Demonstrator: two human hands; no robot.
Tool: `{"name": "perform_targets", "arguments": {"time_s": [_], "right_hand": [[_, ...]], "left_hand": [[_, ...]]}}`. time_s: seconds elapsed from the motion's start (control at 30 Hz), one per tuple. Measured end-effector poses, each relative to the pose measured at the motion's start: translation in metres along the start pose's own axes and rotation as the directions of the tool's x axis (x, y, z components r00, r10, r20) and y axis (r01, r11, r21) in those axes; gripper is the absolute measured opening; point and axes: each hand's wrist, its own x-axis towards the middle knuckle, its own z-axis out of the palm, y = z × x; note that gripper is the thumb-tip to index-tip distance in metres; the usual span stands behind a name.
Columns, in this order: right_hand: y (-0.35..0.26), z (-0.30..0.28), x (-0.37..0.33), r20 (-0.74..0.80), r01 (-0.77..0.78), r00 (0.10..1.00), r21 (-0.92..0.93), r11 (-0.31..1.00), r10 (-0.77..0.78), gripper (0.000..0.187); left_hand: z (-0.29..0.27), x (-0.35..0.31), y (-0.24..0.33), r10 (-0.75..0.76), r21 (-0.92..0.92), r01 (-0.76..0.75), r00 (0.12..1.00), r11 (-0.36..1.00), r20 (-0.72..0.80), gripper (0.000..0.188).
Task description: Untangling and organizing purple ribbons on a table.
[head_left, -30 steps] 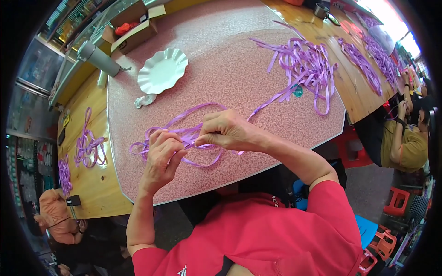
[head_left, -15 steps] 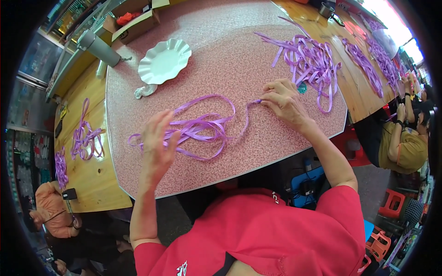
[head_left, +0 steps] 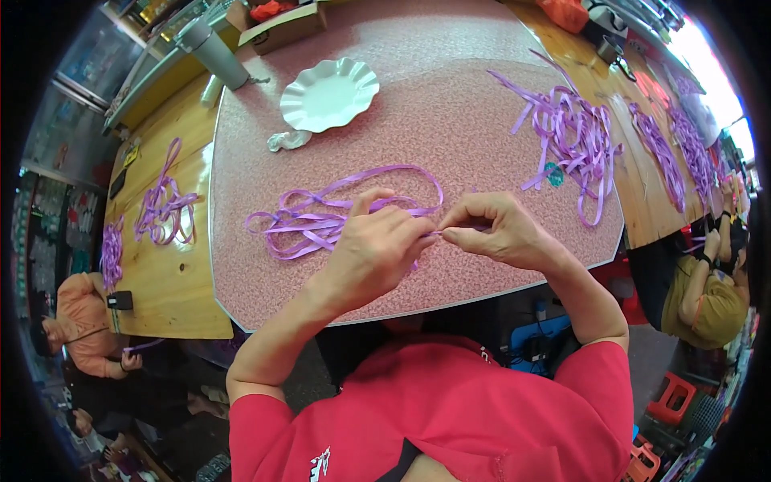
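Purple ribbon point(head_left: 320, 227) lies in loose loops on the pink speckled tabletop point(head_left: 450, 120), left of centre and toward the person, with part of it up between the two hands. Below the hands, the tabletop's pale near edge bows across, leaving only a narrow bare strip on the person's side. More room lies beyond: a bare stretch reaches from the loops up to the white scalloped plate point(head_left: 329, 95), and another separates the right hand point(head_left: 502, 231) from the ribbon pile point(head_left: 566, 128) near the right edge. To the left, a bare margin runs between the loops and the tabletop's left edge, past which a wooden table point(head_left: 189, 301) carries another ribbon bunch point(head_left: 165, 213). The loops' long axis runs left to right, tilting slightly away from the person at the right; small loops point left, one large rounded bend points right. The left hand point(head_left: 373, 245) and the right nearly meet at the fingertips, each pinched narrow on a short bit of ribbon; the left covers part of the loops.
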Motion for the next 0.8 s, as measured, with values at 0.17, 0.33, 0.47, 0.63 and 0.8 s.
{"name": "perform_targets", "arguments": {"time_s": [0.17,0.33,0.47,0.63,0.8], "right_hand": [[0.005,-0.028,0.001,-0.144,-0.019,0.989,-0.035,0.999,0.014,0.004],[0.016,-0.059,0.000,-0.276,-0.034,0.961,-0.132,0.991,-0.004,0.003],[0.028,-0.061,0.006,-0.258,-0.027,0.966,-0.118,0.993,-0.004,0.004],[0.037,-0.070,0.011,-0.178,0.051,0.976,-0.368,0.929,-0.124,0.007],[0.083,-0.135,-0.012,-0.251,-0.251,0.952,-0.303,0.919,0.177,0.011]], "left_hand": [[-0.062,-0.032,-0.034,-0.484,-0.657,0.622,0.770,0.425,0.416,0.016],[-0.133,-0.097,-0.101,-0.579,-0.579,0.662,0.731,0.476,0.361,0.017],[-0.165,-0.136,-0.130,-0.613,-0.503,0.678,0.722,0.536,0.320,0.020],[-0.180,-0.158,-0.142,-0.691,-0.479,0.698,0.685,0.532,0.231,0.025],[-0.204,-0.217,-0.172,-0.804,-0.554,0.685,0.593,0.472,0.049,0.028]]}}
